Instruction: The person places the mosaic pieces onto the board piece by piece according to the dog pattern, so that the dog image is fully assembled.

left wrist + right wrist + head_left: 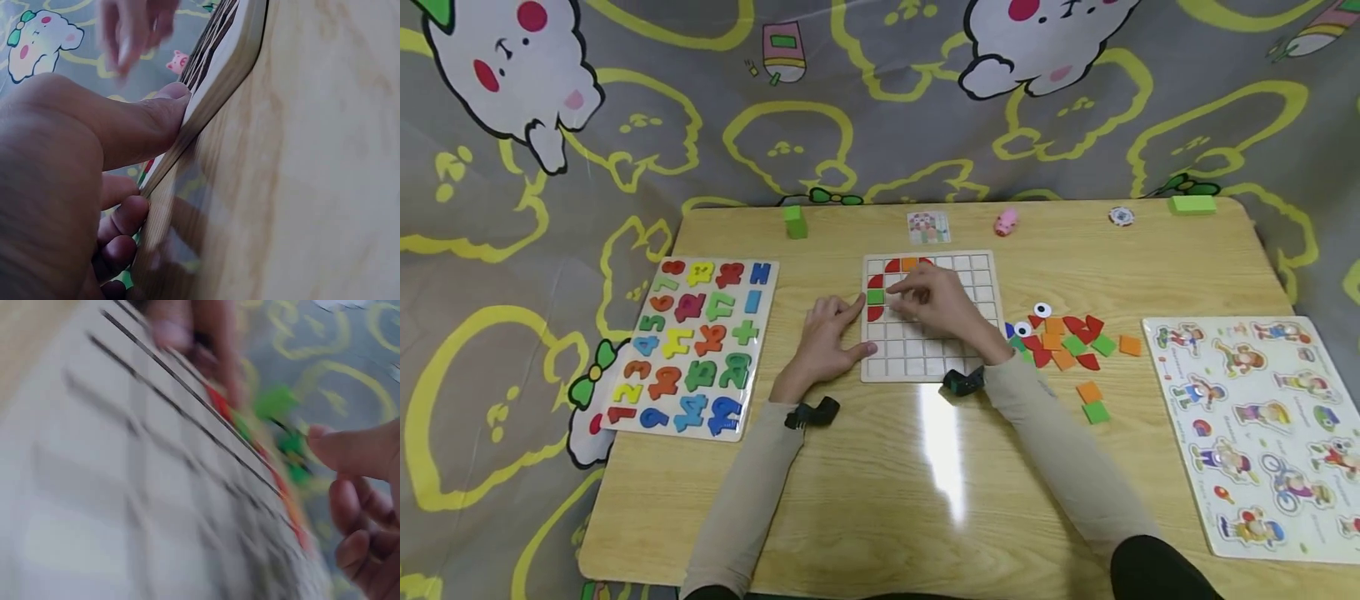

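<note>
A white grid board (932, 364) lies in the middle of the table, with red quarter-round pieces, an orange square and a green square (875, 297) in its cells. My left hand (826, 337) steadies it from the left, thumb and forefinger spread along its edge; the thumb (153, 122) touches the rim. Above the upper left cells, my right hand (936, 302) has its thumb and forefinger close together, the other fingers curled. Whether a small piece sits between those fingertips cannot be made out, and the right wrist view is blurred.
Loose red, orange and green pieces (1063, 342) lie right of the board. A number puzzle (752, 333) lies at left, a picture puzzle (1195, 500) at right. Along the back stand green blocks (795, 222), a card (928, 227), a pink pig (1006, 222) and a chip (1122, 217).
</note>
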Action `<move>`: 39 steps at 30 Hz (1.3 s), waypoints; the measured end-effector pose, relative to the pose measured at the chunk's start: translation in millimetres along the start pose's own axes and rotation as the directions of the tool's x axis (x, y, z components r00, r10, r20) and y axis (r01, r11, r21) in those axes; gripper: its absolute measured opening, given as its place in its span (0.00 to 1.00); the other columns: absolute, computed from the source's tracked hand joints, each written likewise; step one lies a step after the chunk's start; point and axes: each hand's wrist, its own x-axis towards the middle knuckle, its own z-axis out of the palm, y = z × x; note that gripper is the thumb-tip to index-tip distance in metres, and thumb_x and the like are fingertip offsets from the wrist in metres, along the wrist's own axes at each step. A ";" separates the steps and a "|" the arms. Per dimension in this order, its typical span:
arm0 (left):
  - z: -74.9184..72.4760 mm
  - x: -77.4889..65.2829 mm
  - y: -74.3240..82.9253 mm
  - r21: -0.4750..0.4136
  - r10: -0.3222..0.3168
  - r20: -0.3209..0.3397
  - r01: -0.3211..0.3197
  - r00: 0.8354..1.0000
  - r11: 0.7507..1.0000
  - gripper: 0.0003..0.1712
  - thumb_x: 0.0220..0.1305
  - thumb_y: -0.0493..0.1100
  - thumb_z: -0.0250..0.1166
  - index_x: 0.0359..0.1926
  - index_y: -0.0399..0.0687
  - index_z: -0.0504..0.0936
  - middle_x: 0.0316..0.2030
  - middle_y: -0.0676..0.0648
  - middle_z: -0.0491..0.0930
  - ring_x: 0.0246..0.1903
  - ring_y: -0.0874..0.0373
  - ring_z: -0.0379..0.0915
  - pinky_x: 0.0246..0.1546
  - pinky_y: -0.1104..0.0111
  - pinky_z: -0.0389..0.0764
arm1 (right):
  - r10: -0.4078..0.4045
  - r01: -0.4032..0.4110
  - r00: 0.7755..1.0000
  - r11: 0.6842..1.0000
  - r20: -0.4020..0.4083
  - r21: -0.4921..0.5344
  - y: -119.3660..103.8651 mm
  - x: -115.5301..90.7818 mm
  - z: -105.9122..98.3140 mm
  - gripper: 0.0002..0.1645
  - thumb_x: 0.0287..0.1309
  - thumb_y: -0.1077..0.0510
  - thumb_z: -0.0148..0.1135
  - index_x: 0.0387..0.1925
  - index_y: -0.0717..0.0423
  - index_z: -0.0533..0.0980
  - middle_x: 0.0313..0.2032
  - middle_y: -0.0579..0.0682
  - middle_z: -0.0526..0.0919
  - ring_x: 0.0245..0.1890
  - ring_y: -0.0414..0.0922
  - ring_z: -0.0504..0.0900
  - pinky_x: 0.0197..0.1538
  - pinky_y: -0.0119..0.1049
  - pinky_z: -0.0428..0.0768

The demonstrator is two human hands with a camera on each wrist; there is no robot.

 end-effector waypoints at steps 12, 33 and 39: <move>-2.3 -10.7 -12.8 -0.007 -0.024 -0.032 0.024 0.999 1.000 0.49 0.59 0.62 0.69 0.75 0.52 0.59 0.46 0.49 0.66 0.46 0.53 0.55 0.50 0.59 0.56 | 0.232 -0.218 0.972 0.949 0.036 -0.228 55.7 -88.7 -117.8 0.14 0.52 0.60 0.75 0.43 0.52 0.87 0.32 0.48 0.84 0.30 0.44 0.79 0.32 0.33 0.73; -3.9 -4.9 -6.1 -0.022 -0.009 -0.034 0.008 0.999 1.000 0.49 0.58 0.61 0.69 0.75 0.53 0.59 0.46 0.49 0.67 0.44 0.53 0.55 0.48 0.60 0.56 | 0.242 -0.242 0.970 0.970 0.017 -0.018 38.5 -63.3 -107.7 0.08 0.64 0.54 0.65 0.41 0.53 0.79 0.37 0.50 0.83 0.38 0.46 0.81 0.39 0.28 0.76; -1.1 -2.3 -1.5 -0.025 -0.006 -0.011 0.005 1.000 1.000 0.50 0.58 0.61 0.69 0.76 0.54 0.59 0.47 0.48 0.68 0.44 0.53 0.56 0.48 0.60 0.57 | 0.175 -0.175 0.984 0.976 0.004 0.128 22.1 -14.6 -79.2 0.12 0.67 0.58 0.61 0.50 0.54 0.82 0.48 0.51 0.84 0.43 0.49 0.83 0.44 0.32 0.77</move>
